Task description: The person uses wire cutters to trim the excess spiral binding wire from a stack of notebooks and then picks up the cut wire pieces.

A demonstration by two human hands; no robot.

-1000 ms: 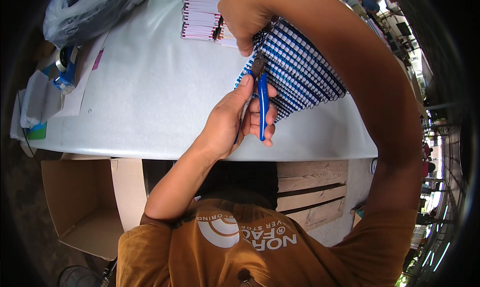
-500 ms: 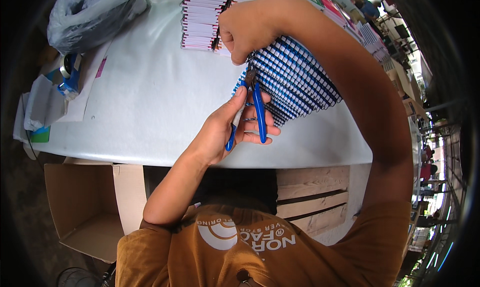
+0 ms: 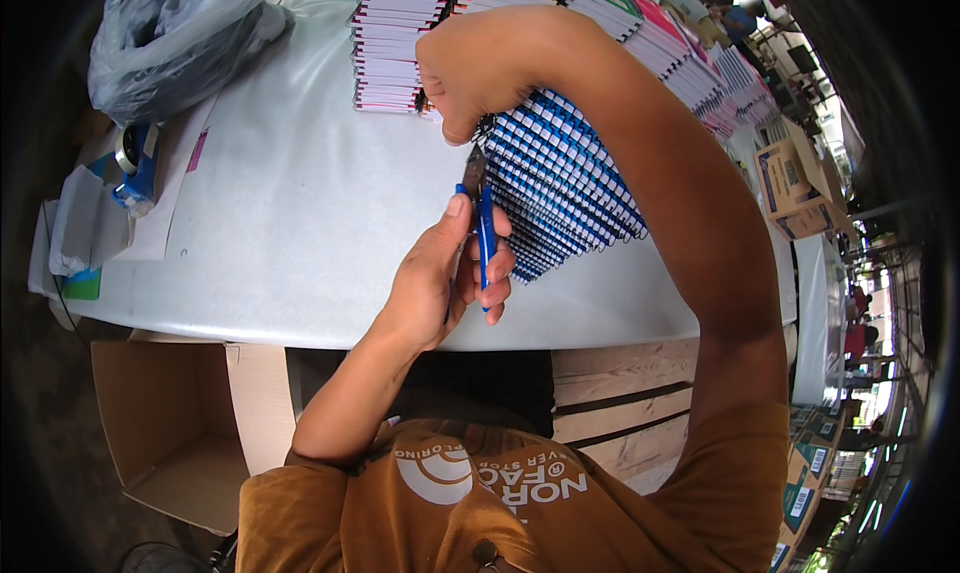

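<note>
Blue-handled wire cutters (image 3: 487, 228) lie in my left hand (image 3: 422, 278), thumb on one handle and fingers wrapped round the other. Their dark jaws point away from me, at the near left corner of a stack of spiral-bound notebooks (image 3: 570, 163). The stack shows rows of blue and white edges with dark wire coils. My right hand (image 3: 475, 68) reaches over from the far side and is closed just beyond the jaws, by dark coil ends at that corner. What its fingertips pinch is hidden.
Behind stand more spiral-bound stacks with pink and white edges (image 3: 390, 58). On the left of the white table (image 3: 270, 243) are a plastic bag (image 3: 180, 58) and a blue tape dispenser (image 3: 138, 173). An open cardboard box (image 3: 170, 423) sits below the near edge; another carton (image 3: 795, 188) is at right.
The cutters' handles have come together in my left hand, having been spread apart. Both hands and the notebook stack appear a little farther left in view.
</note>
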